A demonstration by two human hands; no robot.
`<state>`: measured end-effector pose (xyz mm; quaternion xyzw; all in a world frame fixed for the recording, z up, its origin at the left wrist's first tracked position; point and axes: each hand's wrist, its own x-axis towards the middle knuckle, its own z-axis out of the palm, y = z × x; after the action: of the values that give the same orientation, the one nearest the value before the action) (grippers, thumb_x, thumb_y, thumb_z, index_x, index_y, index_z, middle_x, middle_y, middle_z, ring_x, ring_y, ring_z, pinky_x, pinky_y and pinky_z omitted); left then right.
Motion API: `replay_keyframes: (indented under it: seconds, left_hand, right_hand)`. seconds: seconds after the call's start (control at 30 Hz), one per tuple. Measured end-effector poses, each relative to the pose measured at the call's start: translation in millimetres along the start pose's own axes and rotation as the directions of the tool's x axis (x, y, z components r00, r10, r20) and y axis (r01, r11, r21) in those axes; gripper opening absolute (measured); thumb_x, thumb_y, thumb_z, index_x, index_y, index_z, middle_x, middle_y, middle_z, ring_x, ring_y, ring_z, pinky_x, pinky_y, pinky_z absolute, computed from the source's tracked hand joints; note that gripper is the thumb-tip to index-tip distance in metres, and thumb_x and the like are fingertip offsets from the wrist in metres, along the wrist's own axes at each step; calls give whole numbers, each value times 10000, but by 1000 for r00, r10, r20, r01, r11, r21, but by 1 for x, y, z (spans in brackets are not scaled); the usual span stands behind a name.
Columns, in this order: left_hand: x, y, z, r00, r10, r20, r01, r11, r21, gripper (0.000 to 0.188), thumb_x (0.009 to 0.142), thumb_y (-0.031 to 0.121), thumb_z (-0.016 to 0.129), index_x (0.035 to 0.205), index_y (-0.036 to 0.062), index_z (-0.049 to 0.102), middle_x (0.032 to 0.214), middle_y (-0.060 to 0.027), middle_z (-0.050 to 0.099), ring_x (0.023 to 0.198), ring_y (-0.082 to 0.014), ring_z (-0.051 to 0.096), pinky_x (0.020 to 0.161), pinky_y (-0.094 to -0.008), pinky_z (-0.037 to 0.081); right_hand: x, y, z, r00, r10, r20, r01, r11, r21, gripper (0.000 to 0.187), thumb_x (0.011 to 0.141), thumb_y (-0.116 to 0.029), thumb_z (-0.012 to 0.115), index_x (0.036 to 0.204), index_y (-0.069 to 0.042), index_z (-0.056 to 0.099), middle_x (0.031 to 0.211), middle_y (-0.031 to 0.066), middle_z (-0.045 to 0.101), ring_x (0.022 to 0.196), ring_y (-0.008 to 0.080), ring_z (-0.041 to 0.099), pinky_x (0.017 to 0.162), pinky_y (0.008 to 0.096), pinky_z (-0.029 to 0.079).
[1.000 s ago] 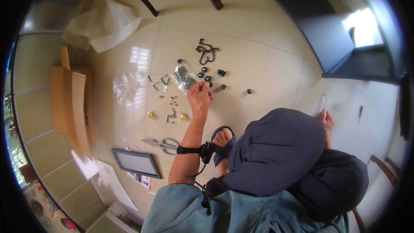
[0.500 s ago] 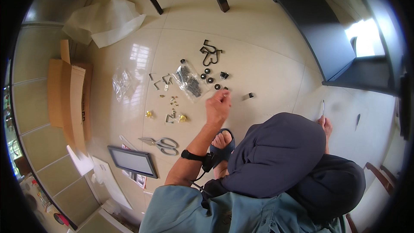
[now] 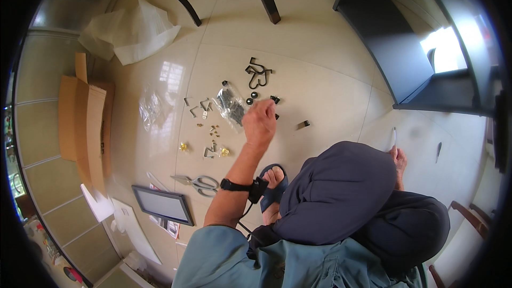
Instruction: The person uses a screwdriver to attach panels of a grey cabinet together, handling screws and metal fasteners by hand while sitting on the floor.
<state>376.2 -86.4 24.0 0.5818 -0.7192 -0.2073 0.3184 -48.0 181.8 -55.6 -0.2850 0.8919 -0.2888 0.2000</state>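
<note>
My left hand (image 3: pixel 260 122) hangs over a cluster of small round black caps (image 3: pixel 254 95), its fingers bent and drawn together. Whatever is between the fingertips is hidden. A clear bag of dark parts (image 3: pixel 230 105) lies just left of this hand, and a small black fitting (image 3: pixel 274 99) sits at its far side. On the right, beyond my knee, my right hand (image 3: pixel 400 162) is closed around a screwdriver (image 3: pixel 394 136), whose slim metal shaft points away from me. To the right of the left hand a small black piece (image 3: pixel 304 124) rests alone on the floor.
Black curved hooks (image 3: pixel 258 73), metal brackets (image 3: pixel 205 105) and scissors (image 3: pixel 198 182) lie on the floor. A framed panel (image 3: pixel 163 205) and cardboard box (image 3: pixel 98 128) are at left. A dark cabinet (image 3: pixel 394 48) stands far right; dark furniture legs (image 3: pixel 265 0) reach in at the top.
My left hand has moved slightly left and away from me, now covering some of the black caps. My right hand keeps its hold on the screwdriver. The whole view has shifted a little.
</note>
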Motion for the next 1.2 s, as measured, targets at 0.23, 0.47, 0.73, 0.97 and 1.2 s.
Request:
replay_keyframes:
  seconds: [0.23, 0.47, 0.73, 0.97, 1.2]
  left_hand:
    - [46, -8, -1, 960, 26, 280, -74, 984, 160, 252, 770, 34, 589, 982, 109, 703, 931, -141, 650, 825, -343, 631, 718, -417, 513]
    - [51, -14, 8, 898, -7, 439, -124, 955, 268, 277, 722, 25, 557, 959, 86, 688, 960, -141, 638, 894, -349, 620, 770, -435, 506]
    - [49, -6, -11, 955, -88, 284, 17, 970, 242, 172, 745, 65, 619, 913, 46, 651, 874, -126, 673, 800, -310, 651, 710, -401, 522]
    - [45, 12, -26, 821, -287, 493, 559, 576, -596, 170, 756, -17, 708, 888, 6, 604, 771, -70, 657, 642, -147, 646, 573, -286, 533]
    - [27, 54, 7, 766, -159, 622, 614, 467, -637, 243, 737, -52, 724, 946, -17, 605, 775, -87, 651, 658, -173, 648, 588, -293, 543]
  right_hand:
    - [-10, -36, -8, 999, -41, -18, 39, 996, -80, 395, 964, -329, 520, 744, -7, 577, 578, 61, 497, 564, 162, 473, 553, 332, 396]
    - [-5, -26, -6, 991, -130, -40, 125, 986, -109, 401, 963, -327, 518, 733, -2, 572, 566, 84, 488, 541, 192, 467, 545, 352, 395]
    - [-3, -14, -5, 999, -52, -15, 52, 998, -28, 409, 976, -326, 510, 718, -15, 575, 564, 54, 496, 533, 152, 454, 533, 332, 389]
    - [-15, -63, -27, 960, 196, 201, -243, 938, 247, 341, 984, -319, 499, 832, -28, 591, 565, 9, 485, 492, 103, 466, 451, 263, 364]
    - [-1, -143, -53, 936, -107, 334, -91, 846, 525, 197, 942, -185, 492, 855, -32, 579, 607, 5, 477, 483, 93, 450, 436, 249, 353]
